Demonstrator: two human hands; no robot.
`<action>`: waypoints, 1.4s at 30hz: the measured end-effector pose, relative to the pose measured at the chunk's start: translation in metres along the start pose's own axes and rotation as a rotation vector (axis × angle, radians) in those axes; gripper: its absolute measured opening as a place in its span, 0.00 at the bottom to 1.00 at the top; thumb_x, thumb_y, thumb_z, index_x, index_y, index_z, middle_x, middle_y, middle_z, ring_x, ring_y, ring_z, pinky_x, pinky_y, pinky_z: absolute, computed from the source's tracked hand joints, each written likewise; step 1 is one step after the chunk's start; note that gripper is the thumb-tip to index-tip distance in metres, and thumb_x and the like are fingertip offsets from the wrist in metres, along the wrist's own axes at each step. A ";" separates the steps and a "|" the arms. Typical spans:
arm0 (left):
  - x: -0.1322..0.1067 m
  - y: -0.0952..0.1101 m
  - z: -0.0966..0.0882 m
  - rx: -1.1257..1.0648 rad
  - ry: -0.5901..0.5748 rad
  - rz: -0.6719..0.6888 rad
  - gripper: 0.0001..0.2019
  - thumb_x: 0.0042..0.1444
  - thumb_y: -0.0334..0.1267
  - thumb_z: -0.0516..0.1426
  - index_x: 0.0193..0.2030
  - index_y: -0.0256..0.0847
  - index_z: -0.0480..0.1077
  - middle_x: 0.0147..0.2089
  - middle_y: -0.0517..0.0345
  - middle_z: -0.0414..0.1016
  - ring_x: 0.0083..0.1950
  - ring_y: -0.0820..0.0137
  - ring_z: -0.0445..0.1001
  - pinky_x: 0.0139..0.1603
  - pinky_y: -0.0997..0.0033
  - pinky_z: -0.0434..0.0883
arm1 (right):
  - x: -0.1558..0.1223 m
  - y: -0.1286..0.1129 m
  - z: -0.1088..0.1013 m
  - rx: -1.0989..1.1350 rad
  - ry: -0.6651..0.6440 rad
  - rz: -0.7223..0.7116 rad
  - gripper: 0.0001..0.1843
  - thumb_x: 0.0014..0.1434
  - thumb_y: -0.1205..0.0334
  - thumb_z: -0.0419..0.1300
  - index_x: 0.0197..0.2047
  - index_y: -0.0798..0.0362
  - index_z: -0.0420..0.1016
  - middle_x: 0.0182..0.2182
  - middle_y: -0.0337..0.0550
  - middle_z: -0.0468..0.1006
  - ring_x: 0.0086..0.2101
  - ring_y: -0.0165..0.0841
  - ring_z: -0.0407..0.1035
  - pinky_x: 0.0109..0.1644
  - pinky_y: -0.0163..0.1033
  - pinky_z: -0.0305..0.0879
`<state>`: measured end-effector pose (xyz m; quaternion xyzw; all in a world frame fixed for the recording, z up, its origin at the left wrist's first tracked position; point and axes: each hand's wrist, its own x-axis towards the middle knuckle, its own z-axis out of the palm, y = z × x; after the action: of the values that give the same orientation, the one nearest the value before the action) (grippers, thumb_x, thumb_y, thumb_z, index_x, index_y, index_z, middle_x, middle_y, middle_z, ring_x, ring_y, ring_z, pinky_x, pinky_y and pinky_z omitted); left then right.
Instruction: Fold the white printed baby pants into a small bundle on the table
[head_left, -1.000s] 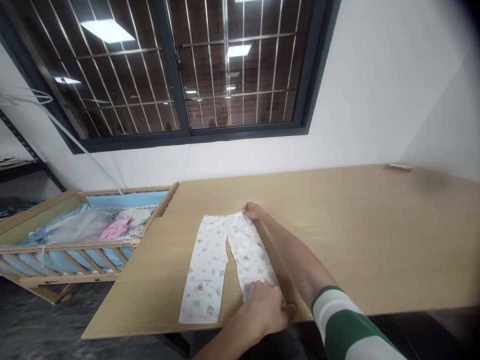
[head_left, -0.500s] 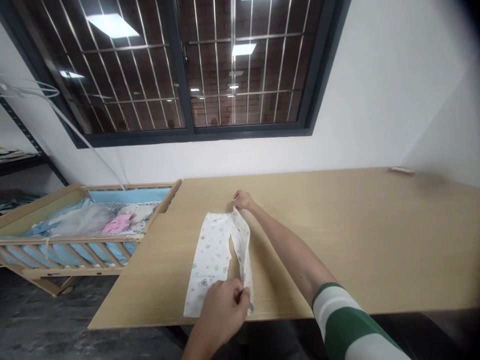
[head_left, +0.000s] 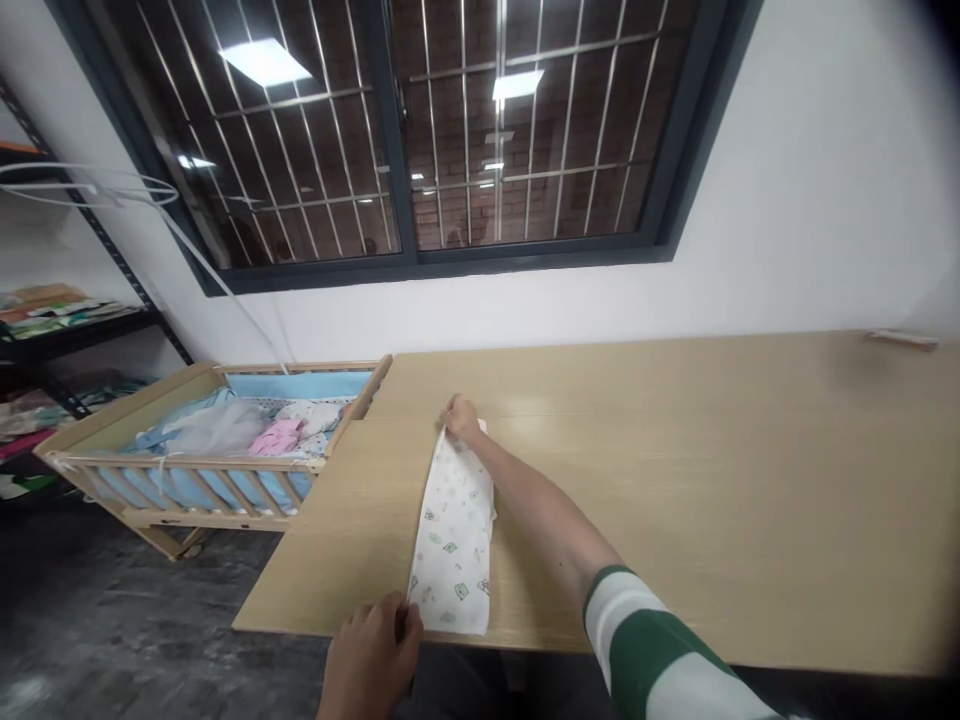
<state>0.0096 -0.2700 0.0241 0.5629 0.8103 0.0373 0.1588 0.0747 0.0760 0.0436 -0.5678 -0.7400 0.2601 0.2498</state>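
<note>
A white garment [head_left: 454,540] with small green and pink prints lies on the wooden table, folded lengthwise into a narrow strip. It looks thin and soft; its exact kind is unclear. My right hand [head_left: 460,416] reaches across to its far left corner and pinches it there. At the near left corner, my left hand [head_left: 375,650] is closed, with thumb and forefinger gripping the cloth edge. The left fold runs straight between my two hands. Some of the far end is covered by my right hand and wrist.
The wooden table [head_left: 675,480] stands against the wall below a barred window [head_left: 525,150]. To the left is a wooden crib [head_left: 217,465] with blue lining and cloths. Shelves [head_left: 75,335] hold folded fabric. A small flat item [head_left: 900,340] lies at the back right.
Both hands have moved left with the right part of the garment, folding it over the left part. The gap down its middle is now covered. The view has turned slightly left.
</note>
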 end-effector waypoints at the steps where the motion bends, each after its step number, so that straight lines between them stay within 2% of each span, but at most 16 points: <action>1: -0.001 0.001 0.001 0.020 0.016 -0.017 0.15 0.67 0.43 0.50 0.35 0.44 0.74 0.36 0.54 0.81 0.42 0.59 0.79 0.36 0.68 0.60 | -0.002 -0.002 0.001 -0.009 -0.003 -0.006 0.09 0.58 0.69 0.59 0.44 0.54 0.70 0.38 0.48 0.78 0.37 0.36 0.73 0.34 0.34 0.62; 3: -0.004 0.002 0.005 0.061 0.142 -0.009 0.15 0.67 0.45 0.50 0.37 0.43 0.74 0.39 0.53 0.81 0.45 0.58 0.79 0.39 0.66 0.65 | -0.009 -0.005 0.001 -0.023 -0.016 -0.033 0.09 0.61 0.63 0.58 0.45 0.55 0.70 0.41 0.52 0.78 0.39 0.39 0.74 0.36 0.36 0.64; 6: -0.010 0.005 0.019 0.108 0.488 0.166 0.16 0.68 0.47 0.50 0.47 0.42 0.74 0.47 0.50 0.81 0.49 0.57 0.78 0.46 0.61 0.70 | -0.031 -0.010 -0.004 -0.034 -0.050 -0.121 0.13 0.66 0.57 0.55 0.51 0.53 0.68 0.48 0.53 0.77 0.45 0.41 0.73 0.44 0.39 0.66; 9: -0.016 0.010 0.044 0.146 0.721 0.439 0.19 0.66 0.48 0.53 0.56 0.40 0.72 0.54 0.48 0.79 0.51 0.59 0.78 0.48 0.63 0.73 | -0.074 -0.011 -0.013 -0.032 -0.190 -0.415 0.22 0.68 0.52 0.55 0.61 0.52 0.64 0.59 0.53 0.72 0.56 0.41 0.69 0.57 0.42 0.64; 12: -0.018 0.018 0.076 0.233 0.831 0.554 0.25 0.62 0.50 0.57 0.61 0.38 0.70 0.60 0.42 0.76 0.56 0.54 0.76 0.49 0.59 0.75 | -0.137 -0.008 -0.023 -0.031 -0.465 -0.828 0.34 0.69 0.44 0.53 0.70 0.53 0.56 0.69 0.55 0.59 0.67 0.44 0.56 0.68 0.48 0.54; 14: -0.017 0.020 0.098 0.284 0.861 0.537 0.26 0.59 0.52 0.58 0.60 0.41 0.72 0.59 0.40 0.76 0.57 0.47 0.76 0.50 0.52 0.74 | -0.178 -0.001 -0.026 -0.044 -0.637 -0.990 0.36 0.70 0.42 0.49 0.74 0.51 0.51 0.74 0.52 0.49 0.71 0.44 0.44 0.72 0.49 0.46; 17: -0.015 0.018 0.123 0.319 0.861 0.524 0.23 0.58 0.54 0.59 0.55 0.46 0.77 0.51 0.40 0.80 0.53 0.42 0.77 0.48 0.44 0.74 | -0.218 0.017 -0.024 -0.056 -0.791 -1.049 0.35 0.72 0.46 0.47 0.76 0.52 0.48 0.74 0.51 0.45 0.72 0.40 0.40 0.74 0.46 0.40; 19: -0.013 0.014 0.130 0.336 0.847 0.535 0.22 0.58 0.55 0.60 0.55 0.49 0.77 0.51 0.41 0.81 0.52 0.42 0.77 0.47 0.43 0.74 | -0.224 0.029 -0.020 -0.068 -0.792 -1.029 0.33 0.73 0.47 0.46 0.75 0.50 0.50 0.74 0.49 0.46 0.72 0.38 0.40 0.74 0.46 0.37; 21: -0.012 0.011 0.130 0.351 0.837 0.526 0.24 0.58 0.55 0.60 0.59 0.50 0.75 0.55 0.40 0.79 0.54 0.41 0.76 0.48 0.42 0.73 | -0.214 0.040 -0.014 -0.097 -0.754 -0.999 0.33 0.73 0.46 0.46 0.75 0.49 0.50 0.74 0.47 0.46 0.73 0.37 0.38 0.75 0.48 0.34; 23: -0.010 0.010 0.128 0.367 0.842 0.526 0.28 0.57 0.55 0.61 0.63 0.51 0.72 0.57 0.39 0.77 0.55 0.41 0.76 0.48 0.42 0.73 | -0.193 0.046 -0.009 -0.148 -0.714 -0.958 0.34 0.73 0.44 0.44 0.76 0.48 0.47 0.75 0.46 0.43 0.73 0.38 0.35 0.75 0.49 0.32; 29: -0.009 0.006 0.128 0.412 0.824 0.536 0.30 0.56 0.56 0.61 0.65 0.55 0.69 0.59 0.42 0.77 0.56 0.43 0.76 0.49 0.43 0.73 | -0.103 0.056 0.004 -0.304 -0.584 -0.796 0.37 0.72 0.39 0.40 0.76 0.49 0.46 0.75 0.46 0.42 0.73 0.38 0.34 0.75 0.52 0.31; 35: -0.006 -0.004 0.126 0.434 0.813 0.566 0.31 0.56 0.57 0.61 0.66 0.57 0.67 0.58 0.45 0.77 0.55 0.46 0.77 0.47 0.48 0.75 | -0.023 0.072 0.000 -0.400 -0.398 -0.630 0.35 0.72 0.43 0.39 0.76 0.52 0.48 0.74 0.48 0.44 0.73 0.40 0.35 0.74 0.51 0.32; 38: -0.005 -0.003 0.124 0.409 0.812 0.585 0.31 0.55 0.58 0.61 0.66 0.58 0.68 0.58 0.46 0.78 0.53 0.47 0.78 0.47 0.50 0.75 | -0.001 0.079 -0.003 -0.421 -0.388 -0.623 0.34 0.73 0.46 0.37 0.76 0.49 0.47 0.75 0.45 0.43 0.73 0.38 0.35 0.74 0.50 0.31; 42: -0.014 0.023 0.118 0.313 0.732 0.482 0.28 0.56 0.54 0.63 0.63 0.56 0.71 0.60 0.43 0.76 0.57 0.44 0.76 0.52 0.42 0.73 | 0.006 0.081 -0.006 -0.435 -0.392 -0.664 0.33 0.73 0.48 0.37 0.76 0.50 0.48 0.75 0.45 0.44 0.73 0.37 0.37 0.74 0.49 0.33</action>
<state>0.0701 -0.2890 -0.0787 0.7023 0.6549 0.1466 -0.2375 0.1353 0.1006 -0.0056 -0.2785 -0.9532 0.1070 0.0494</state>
